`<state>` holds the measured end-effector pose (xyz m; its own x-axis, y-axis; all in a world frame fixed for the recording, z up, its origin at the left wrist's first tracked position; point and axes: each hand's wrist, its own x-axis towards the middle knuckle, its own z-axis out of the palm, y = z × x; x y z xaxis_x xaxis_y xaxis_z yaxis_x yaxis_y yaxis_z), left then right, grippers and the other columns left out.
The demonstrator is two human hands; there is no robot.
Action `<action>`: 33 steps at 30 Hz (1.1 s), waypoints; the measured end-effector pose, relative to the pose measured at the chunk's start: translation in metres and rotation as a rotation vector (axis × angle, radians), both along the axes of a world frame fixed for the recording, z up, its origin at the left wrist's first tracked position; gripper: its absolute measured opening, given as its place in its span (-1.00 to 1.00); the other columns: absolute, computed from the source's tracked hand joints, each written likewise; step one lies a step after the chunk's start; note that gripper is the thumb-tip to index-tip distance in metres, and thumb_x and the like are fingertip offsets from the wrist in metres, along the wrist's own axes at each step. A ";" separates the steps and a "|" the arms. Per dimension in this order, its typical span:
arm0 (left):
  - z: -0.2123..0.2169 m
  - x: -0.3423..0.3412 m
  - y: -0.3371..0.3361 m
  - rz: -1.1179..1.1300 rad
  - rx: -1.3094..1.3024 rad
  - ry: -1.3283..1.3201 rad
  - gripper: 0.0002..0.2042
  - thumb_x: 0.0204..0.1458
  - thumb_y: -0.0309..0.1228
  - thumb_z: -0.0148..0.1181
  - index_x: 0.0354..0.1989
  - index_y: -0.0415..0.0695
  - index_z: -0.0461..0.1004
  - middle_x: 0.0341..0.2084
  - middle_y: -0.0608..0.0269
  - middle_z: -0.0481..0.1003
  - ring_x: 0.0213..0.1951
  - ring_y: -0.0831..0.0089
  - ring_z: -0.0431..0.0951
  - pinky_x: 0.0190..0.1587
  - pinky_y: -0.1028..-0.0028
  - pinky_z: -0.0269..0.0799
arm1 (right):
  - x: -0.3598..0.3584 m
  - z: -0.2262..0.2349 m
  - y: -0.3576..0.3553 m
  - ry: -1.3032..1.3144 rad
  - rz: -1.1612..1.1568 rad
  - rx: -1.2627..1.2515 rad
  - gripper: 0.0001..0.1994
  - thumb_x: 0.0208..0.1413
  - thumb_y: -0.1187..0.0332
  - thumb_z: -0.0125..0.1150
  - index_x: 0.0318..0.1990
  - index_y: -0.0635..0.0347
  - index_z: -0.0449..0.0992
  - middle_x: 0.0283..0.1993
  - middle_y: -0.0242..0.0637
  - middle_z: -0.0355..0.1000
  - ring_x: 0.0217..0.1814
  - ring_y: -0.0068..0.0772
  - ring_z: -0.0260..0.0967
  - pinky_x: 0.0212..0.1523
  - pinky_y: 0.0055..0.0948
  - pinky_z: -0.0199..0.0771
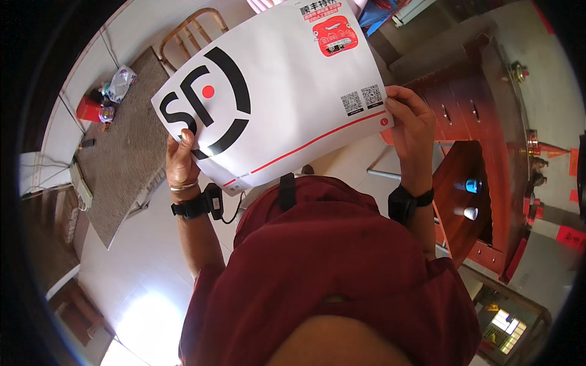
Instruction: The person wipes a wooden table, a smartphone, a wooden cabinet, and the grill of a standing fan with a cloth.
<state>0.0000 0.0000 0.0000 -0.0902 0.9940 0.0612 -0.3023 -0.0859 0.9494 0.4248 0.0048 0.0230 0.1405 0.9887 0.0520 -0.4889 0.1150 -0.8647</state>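
Maroon shirt [329, 274] below; white envelope [274, 91] pinched between left hand [181, 161] and right hand [412, 131], fingers closed on edges.

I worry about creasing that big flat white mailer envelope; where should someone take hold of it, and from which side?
Probably by its two short ends, one from each side. The white envelope is wide, thin and floppy, so a one-sided hold would likely let it sag. The left hand pinches the lower left corner with the thumb on the face, and the right hand grips the right edge.
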 end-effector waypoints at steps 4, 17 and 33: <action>0.020 0.003 0.012 -0.023 -0.001 -0.078 -0.58 0.12 -0.31 0.23 0.12 -0.19 0.38 -0.01 0.18 0.50 0.01 0.32 0.50 0.08 0.32 0.42 | 0.002 0.020 0.012 0.041 0.016 -0.035 -0.81 0.14 0.58 0.11 -0.11 0.41 0.53 -0.16 -0.20 0.52 -0.17 -0.48 0.46 -0.07 -0.54 0.46; 0.119 0.128 0.034 0.083 -0.027 0.049 -0.62 0.07 -0.39 0.29 0.05 -0.22 0.43 -0.10 0.26 0.51 -0.08 0.42 0.48 0.03 0.43 0.33 | 0.108 0.060 0.023 -0.393 -0.223 -0.328 -0.79 0.08 0.41 0.21 -0.15 0.31 0.54 -0.28 -0.36 0.48 -0.29 -0.54 0.37 -0.17 -0.52 0.37; 0.180 0.623 0.126 -0.088 -0.207 0.076 -0.45 0.21 -0.24 0.11 0.29 -0.22 0.12 0.15 0.03 0.34 0.11 0.14 0.44 0.11 0.19 0.46 | 0.696 0.011 0.061 -0.683 -0.421 -0.525 -0.71 0.03 0.30 0.27 -0.15 0.33 0.54 -0.19 -0.26 0.50 -0.29 -0.42 0.40 -0.28 -0.43 0.39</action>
<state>0.6233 0.1256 0.1803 -0.0053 0.9900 -0.1411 -0.2269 0.1362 0.9643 1.1206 0.0663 0.0336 0.5932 0.7844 -0.1810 0.1329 -0.3172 -0.9390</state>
